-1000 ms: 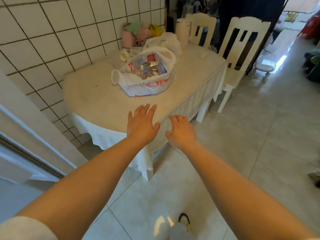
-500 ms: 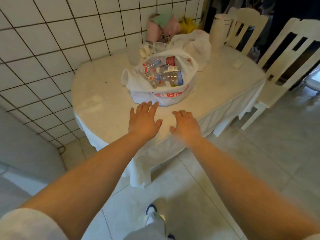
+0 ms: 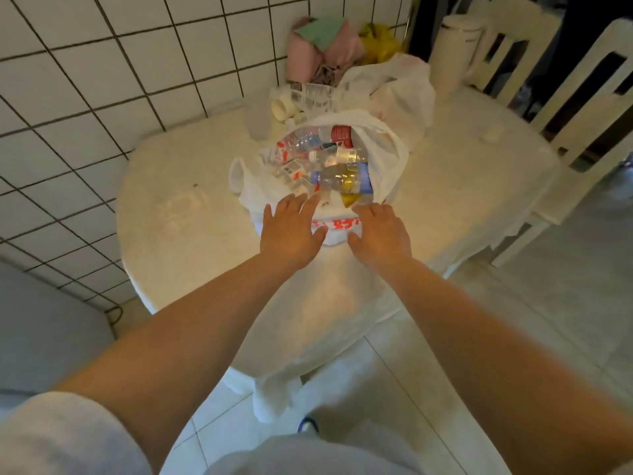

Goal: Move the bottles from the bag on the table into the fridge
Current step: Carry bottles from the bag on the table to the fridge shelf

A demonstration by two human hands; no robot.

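Several bottles (image 3: 329, 166) are held in an open white bag (image 3: 387, 156) mid-surface (image 3: 178, 214). Left hand (image 3: 291, 231) and right hand (image 3: 380, 234), spread and empty, are poised at its near rim. Step judged: reaching in; one bottle must next be gripped.

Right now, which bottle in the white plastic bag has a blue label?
The clear plastic bottle with the blue label, lying at the bag's near right side by the right hand; the other bottles show red-and-white labels.

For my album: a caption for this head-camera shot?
Both hands, left and right, reach the open bag of bottles on the table.
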